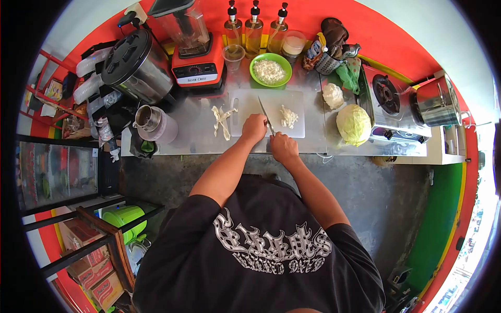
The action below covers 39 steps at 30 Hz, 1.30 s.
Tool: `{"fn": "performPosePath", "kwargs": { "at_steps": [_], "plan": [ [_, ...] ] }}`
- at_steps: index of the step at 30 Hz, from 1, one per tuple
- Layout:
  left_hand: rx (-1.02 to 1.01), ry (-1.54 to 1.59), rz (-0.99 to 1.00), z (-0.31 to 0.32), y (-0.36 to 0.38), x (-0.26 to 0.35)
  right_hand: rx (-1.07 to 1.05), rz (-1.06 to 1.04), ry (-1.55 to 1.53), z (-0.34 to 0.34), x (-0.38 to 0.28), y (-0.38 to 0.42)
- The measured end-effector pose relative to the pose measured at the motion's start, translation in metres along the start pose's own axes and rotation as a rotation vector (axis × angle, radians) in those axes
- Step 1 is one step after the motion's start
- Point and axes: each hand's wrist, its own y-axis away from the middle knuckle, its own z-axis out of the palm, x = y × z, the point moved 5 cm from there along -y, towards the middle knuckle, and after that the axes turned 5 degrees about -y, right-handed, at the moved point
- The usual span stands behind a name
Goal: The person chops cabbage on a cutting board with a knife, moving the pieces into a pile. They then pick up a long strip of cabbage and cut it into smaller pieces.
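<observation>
My right hand (284, 147) is closed around the handle of a kitchen knife (264, 110) at the near edge of a white cutting board (297, 97). The blade points away from me across the board. Just left of the blade, my left hand (254, 128) is closed with its fingers curled; what they grip is hidden. To the right of the knife lies a small pile of finely chopped whitish vegetable (288, 117). Pale peeled scraps (223, 121) lie at the board's left edge. Behind the board, a green bowl (288, 67) holds more chopped pieces.
A whole cabbage (354, 125) and a smaller whitish vegetable (333, 96) sit to the right, before a gas stove (385, 94) with a steel pot (439, 101). A red blender (197, 70), pump bottles (254, 32), a large steel container (138, 70) and a jug (157, 125) stand behind and left.
</observation>
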Motion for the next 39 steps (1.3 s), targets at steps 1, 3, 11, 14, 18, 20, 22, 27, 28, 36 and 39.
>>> {"fn": "performPosePath", "kwargs": {
  "at_steps": [1, 3, 11, 14, 18, 20, 22, 27, 28, 36, 39],
  "plan": [
    [-0.006, -0.001, -0.005, 0.001, 0.0, 0.001, -0.007, 0.002, -0.003, 0.0, -0.001, 0.001],
    [-0.002, -0.045, -0.03, 0.002, 0.0, 0.001, -0.052, -0.001, 0.045, 0.003, -0.003, 0.003],
    [-0.027, -0.048, -0.05, -0.002, 0.004, 0.005, -0.065, 0.069, 0.03, 0.022, -0.002, -0.008],
    [-0.005, -0.033, -0.042, 0.004, 0.003, -0.001, -0.075, 0.064, 0.007, 0.016, -0.002, -0.016],
    [0.017, 0.017, -0.066, 0.003, 0.004, -0.002, -0.047, 0.024, 0.109, 0.005, -0.008, -0.013],
    [0.037, 0.014, -0.066, 0.003, 0.006, 0.0, -0.058, 0.042, 0.122, 0.019, -0.007, -0.008],
    [0.05, 0.013, -0.064, 0.001, 0.003, 0.002, -0.071, 0.067, 0.133, 0.023, -0.008, -0.011],
    [0.033, 0.016, -0.114, 0.003, 0.004, -0.004, -0.061, 0.056, 0.105, 0.02, -0.006, -0.019],
    [0.027, 0.015, -0.111, 0.004, 0.003, -0.005, -0.062, 0.061, 0.101, 0.017, -0.006, -0.017],
    [-0.09, 0.118, -0.265, 0.006, 0.001, -0.015, -0.051, 0.088, 0.133, 0.021, -0.008, -0.011],
    [-0.075, 0.093, -0.27, 0.001, 0.005, -0.013, -0.034, 0.019, 0.116, 0.018, -0.007, -0.02]
  ]
}}
